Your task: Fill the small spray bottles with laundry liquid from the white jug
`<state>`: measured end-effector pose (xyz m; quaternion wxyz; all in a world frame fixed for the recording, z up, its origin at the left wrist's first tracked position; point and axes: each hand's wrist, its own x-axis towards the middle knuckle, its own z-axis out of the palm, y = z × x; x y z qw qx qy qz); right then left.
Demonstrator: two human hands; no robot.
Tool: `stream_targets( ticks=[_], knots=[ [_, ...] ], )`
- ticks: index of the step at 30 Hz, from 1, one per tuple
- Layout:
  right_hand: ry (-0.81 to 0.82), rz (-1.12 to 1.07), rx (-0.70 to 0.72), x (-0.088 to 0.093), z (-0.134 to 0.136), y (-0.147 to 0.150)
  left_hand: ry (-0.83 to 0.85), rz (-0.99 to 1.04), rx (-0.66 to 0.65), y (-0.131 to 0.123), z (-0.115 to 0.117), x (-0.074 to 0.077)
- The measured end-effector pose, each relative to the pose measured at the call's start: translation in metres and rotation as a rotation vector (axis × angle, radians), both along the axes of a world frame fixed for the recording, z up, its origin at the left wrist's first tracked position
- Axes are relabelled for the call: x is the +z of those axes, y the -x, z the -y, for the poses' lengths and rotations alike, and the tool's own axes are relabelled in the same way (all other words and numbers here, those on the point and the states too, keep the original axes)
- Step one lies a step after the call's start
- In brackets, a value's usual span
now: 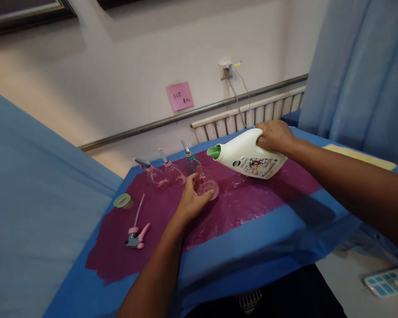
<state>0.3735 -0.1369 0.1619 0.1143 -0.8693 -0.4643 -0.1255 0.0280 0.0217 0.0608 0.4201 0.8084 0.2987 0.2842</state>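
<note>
My right hand (274,135) grips the handle of a white detergent jug (248,152), which is tilted with its green spout toward the left. Below and left of the spout, my left hand (193,198) holds a clear bottle (206,183) with a pink neck and no spray head on it. Behind it stand a teal spray bottle (192,162) and two clear spray bottles with pink collars (175,174) (155,176). A loose pink and grey spray head (135,237) lies on the maroon sheet at the left, its tube pointing away. No liquid stream is visible at the spout.
A pale green cap (124,201) sits near the left edge of the blue-covered table (252,240). A yellow cloth (360,157) lies at the right. Behind are a radiator (248,112) and a wall socket with cables (225,70); blue curtains hang on both sides.
</note>
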Motion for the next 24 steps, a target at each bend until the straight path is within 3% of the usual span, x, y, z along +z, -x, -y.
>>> stream_targets(
  ticks=[4,11,17,24],
  knots=[
    [0.004,0.016,-0.005,-0.002,-0.001,0.000,0.003,-0.012,-0.040,0.009,-0.002,0.004],
    [0.007,0.020,-0.004,0.000,0.001,0.006,-0.086,-0.088,0.014,0.037,-0.003,0.018],
    [0.031,0.023,0.007,0.002,0.000,0.011,-0.199,-0.093,0.036,0.046,0.000,0.046],
    [0.073,0.065,0.031,0.004,-0.003,0.020,-0.437,-0.239,0.048,0.046,0.002,0.078]
  ],
)
